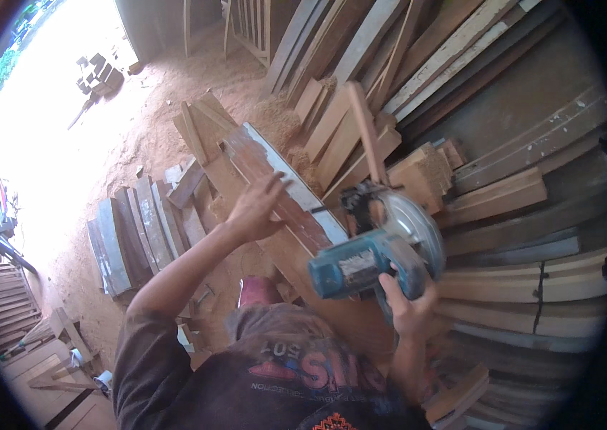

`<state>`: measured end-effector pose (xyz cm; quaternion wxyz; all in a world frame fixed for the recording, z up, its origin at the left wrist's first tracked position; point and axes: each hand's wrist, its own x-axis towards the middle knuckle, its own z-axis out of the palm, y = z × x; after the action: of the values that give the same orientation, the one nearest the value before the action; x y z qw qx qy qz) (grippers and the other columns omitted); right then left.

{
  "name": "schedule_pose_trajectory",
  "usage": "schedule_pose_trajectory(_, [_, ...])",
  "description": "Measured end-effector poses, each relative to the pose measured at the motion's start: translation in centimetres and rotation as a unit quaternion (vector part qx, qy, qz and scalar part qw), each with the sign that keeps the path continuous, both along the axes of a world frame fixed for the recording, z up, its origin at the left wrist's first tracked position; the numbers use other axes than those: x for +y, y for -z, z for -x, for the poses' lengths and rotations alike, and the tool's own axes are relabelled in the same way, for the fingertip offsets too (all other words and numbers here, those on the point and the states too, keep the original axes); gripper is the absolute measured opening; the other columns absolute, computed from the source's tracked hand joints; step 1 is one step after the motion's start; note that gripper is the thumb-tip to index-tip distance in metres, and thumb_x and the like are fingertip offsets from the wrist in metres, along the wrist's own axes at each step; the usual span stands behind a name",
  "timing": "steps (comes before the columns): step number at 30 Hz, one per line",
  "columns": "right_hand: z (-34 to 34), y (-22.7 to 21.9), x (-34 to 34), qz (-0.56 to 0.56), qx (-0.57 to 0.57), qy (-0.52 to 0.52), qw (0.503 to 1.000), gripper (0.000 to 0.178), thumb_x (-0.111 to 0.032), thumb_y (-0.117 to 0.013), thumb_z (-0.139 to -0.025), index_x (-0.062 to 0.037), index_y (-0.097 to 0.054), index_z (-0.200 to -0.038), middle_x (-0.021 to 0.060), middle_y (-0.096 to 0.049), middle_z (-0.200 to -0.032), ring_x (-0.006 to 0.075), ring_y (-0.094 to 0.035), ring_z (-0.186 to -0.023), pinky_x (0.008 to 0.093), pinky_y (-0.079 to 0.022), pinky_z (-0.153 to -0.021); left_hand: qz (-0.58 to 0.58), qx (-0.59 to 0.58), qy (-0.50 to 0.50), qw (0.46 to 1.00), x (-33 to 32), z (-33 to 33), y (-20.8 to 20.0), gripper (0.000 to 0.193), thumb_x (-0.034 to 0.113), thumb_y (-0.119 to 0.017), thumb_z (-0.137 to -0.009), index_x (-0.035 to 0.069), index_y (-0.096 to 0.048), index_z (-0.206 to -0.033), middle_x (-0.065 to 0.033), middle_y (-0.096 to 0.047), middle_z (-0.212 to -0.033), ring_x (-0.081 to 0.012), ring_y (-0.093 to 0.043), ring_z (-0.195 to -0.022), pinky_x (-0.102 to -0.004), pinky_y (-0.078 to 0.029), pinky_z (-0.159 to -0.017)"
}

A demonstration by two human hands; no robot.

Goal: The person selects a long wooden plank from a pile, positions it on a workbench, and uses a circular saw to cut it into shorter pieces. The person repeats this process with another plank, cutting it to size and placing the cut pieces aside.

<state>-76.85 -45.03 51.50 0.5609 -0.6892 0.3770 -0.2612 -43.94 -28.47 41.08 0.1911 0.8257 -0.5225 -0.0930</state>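
Gripping a blue circular saw (371,261) by its handle, the right hand (407,304) has its fingers wrapped tightly around the grip, which keeps the heavy tool level and under control. The saw sits at the near end of a long reddish board (275,186), its round blade guard (414,229) facing right and its front edge pointing along the wood. The left hand (257,208) lies flat on the board farther up, fingers spread wide and pressing down rather than closing on anything, seemingly to pin the plank so it does not shift or chatter. The board rests tilted across a heap of other planks (518,236) rather than on a table, so this steadying press matters. More short boards (142,233) lie side by side on the sawdust-covered floor (167,93) to the left, well apart from the saw.
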Motion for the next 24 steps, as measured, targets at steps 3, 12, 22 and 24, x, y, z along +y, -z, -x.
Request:
schedule_pose_trajectory(3, [5.2, 1.0, 0.5, -0.025, 0.002, 0.095, 0.995, 0.027, -0.006, -0.085, -0.091, -0.0001, -0.074, -0.114, 0.0024, -0.07, -0.088, 0.01, -0.06, -0.067, 0.0272, -0.048, -0.061, -0.113, -0.096, 0.178, 0.973, -4.6, 2.0, 2.2, 0.124, 0.047, -0.097, -0.074, 0.016, -0.028, -0.172, -0.0156, -0.03, -0.177, -0.0381, -0.028, -0.164, -0.0623, -0.032, -0.128])
schedule_pose_trajectory(12, [17.3, 2.1, 2.0, -0.095, -0.01, 0.257, 0.962, 0.026, -0.004, -0.083, -0.092, 0.0, -0.073, -0.115, 0.0014, -0.064, -0.079, 0.0091, -0.054, -0.061, 0.028, -0.043, -0.058, -0.247, -0.17, 0.192, 0.935, -8.3, 5.5, 3.4, 0.148, 0.073, -0.098, -0.052, 0.017, -0.031, -0.171, -0.0205, -0.036, -0.173, -0.0417, -0.03, -0.162, -0.0627, -0.024, -0.129])
schedule_pose_trajectory(22, [23.2, 3.5, 0.1, -0.083, -0.031, 0.248, 0.965, 0.027, -0.003, -0.085, -0.089, -0.0005, -0.073, -0.114, 0.0033, -0.068, -0.084, 0.0099, -0.057, -0.061, 0.0281, -0.045, -0.056, -0.245, 0.204, -0.056, 0.946, -10.2, 6.9, 1.7, 0.113, 0.086, -0.069, -0.085, 0.008, -0.047, -0.164, -0.026, -0.056, -0.159, -0.0392, -0.058, -0.145, -0.0556, -0.043, -0.121])
schedule_pose_trajectory(24, [23.9, 3.3, -0.1, -0.079, -0.04, 0.245, 0.965, 0.026, -0.002, -0.084, -0.09, 0.0007, -0.074, -0.114, 0.0043, -0.068, -0.084, 0.0098, -0.056, -0.061, 0.0284, -0.044, -0.056, -0.146, 0.131, -0.16, 0.967, -8.5, 4.9, 2.2, 0.111, 0.086, -0.064, -0.089, 0.007, -0.045, -0.165, -0.0246, -0.053, -0.163, -0.04, -0.056, -0.147, -0.0524, -0.045, -0.121])
